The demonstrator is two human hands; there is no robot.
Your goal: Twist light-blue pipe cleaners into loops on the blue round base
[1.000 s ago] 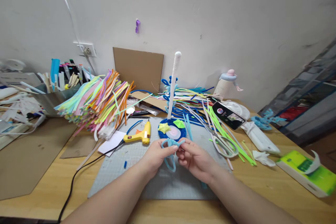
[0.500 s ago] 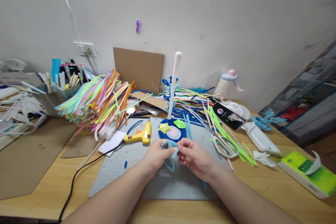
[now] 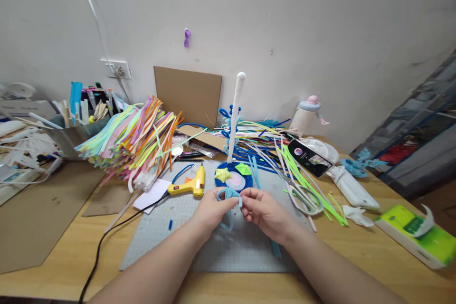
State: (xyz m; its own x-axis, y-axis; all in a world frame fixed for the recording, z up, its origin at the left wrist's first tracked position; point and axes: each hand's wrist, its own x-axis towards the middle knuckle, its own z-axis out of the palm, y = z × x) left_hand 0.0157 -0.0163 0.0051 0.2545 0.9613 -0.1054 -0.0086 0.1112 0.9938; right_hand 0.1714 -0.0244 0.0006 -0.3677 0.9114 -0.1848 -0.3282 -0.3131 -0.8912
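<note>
Our left hand (image 3: 210, 209) and right hand (image 3: 265, 211) both pinch the pipe cleaner (image 3: 228, 195) over the mat (image 3: 178, 228) (just before the base (image 3: 233, 178)), and a slack grip could let its loops spring open.

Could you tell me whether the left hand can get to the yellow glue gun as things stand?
Probably yes: the glue gun lies on the cutting mat just beyond the left hand, with nothing between them, though that hand is pinching the light-blue pipe cleaner.
</note>
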